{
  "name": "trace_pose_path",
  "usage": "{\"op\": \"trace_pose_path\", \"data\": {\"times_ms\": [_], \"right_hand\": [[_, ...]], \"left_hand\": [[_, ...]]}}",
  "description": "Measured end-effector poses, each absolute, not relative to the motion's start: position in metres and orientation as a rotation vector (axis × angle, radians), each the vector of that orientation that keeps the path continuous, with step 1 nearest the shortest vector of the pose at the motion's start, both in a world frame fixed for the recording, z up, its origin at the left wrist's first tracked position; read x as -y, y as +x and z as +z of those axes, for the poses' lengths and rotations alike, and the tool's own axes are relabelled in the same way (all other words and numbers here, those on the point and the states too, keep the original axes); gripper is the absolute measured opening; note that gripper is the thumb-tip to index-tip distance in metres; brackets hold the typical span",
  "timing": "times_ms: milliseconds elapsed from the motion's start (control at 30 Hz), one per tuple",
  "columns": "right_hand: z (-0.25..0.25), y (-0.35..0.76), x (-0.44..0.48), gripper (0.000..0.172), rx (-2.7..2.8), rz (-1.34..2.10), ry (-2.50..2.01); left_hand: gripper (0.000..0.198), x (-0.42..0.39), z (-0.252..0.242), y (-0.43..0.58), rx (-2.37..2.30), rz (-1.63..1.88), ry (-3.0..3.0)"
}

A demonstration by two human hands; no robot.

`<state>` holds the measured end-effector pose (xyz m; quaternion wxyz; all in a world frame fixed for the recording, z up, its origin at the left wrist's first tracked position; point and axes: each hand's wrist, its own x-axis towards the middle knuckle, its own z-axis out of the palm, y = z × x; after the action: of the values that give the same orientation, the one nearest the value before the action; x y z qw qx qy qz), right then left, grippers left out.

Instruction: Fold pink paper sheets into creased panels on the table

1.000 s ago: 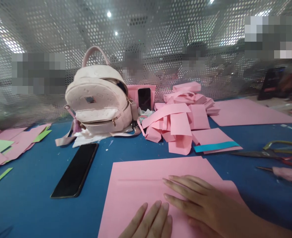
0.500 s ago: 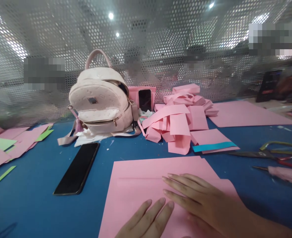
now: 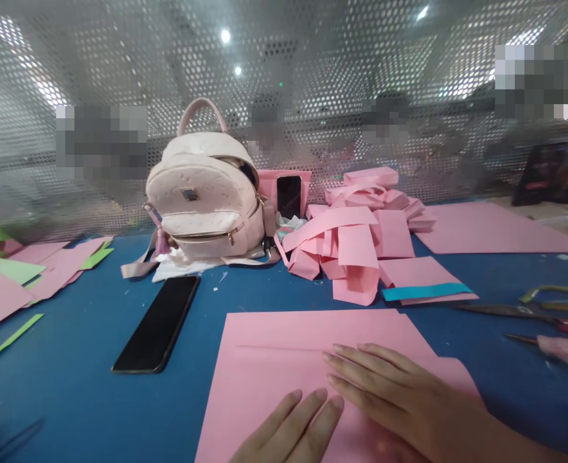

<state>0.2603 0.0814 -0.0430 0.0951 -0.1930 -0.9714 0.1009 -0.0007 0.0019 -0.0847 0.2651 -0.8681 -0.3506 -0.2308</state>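
A large sheet of pink paper point(image 3: 259, 376) lies on the blue table in front of me, with a crease or edge line running across its upper part. Near its bottom edge my left hand point(image 3: 296, 431) rests on the paper, fingers stretched out. My right hand point(image 3: 394, 395) lies flat just to the right and slightly farther off, its fingers extended over the line. The paper's right side curves up a little beside my right hand. Neither hand grips anything.
Behind the paper stand a cream backpack point(image 3: 207, 199) and a pile of pink paper pieces point(image 3: 351, 238). A black phone point(image 3: 161, 325) lies at left. Scissors point(image 3: 520, 310) and a pink-handled pointed tool point(image 3: 563, 350) lie at right. A perforated metal screen point(image 3: 313, 77) closes the back.
The view has shifted slightly, so everything sits a little farther right. Both hands keep nearly the same place and pose on the paper.
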Motion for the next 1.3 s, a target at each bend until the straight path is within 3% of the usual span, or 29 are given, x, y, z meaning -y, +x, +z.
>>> {"op": "trace_pose_path", "data": {"times_ms": [633, 967, 1100, 1300], "right_hand": [[-0.032, 0.262, -0.080, 0.060, 2.915, 0.533, -0.672], [-0.011, 0.223, -0.091, 0.050, 2.974, 0.184, -0.711], [0.005, 0.205, -0.089, 0.043, 2.943, 0.161, -0.653], [0.010, 0.179, -0.102, 0.043, 3.026, 0.141, -0.440]], "left_hand": [[0.047, -0.007, -0.065, -0.007, 0.786, -0.619, -2.512], [0.053, 0.002, -0.057, -0.012, 0.786, -0.475, -2.661], [0.068, 0.004, -0.054, -0.016, 0.810, -0.421, -2.826], [0.069, 0.004, -0.046, -0.018, 0.819, -0.411, -2.945]]}}
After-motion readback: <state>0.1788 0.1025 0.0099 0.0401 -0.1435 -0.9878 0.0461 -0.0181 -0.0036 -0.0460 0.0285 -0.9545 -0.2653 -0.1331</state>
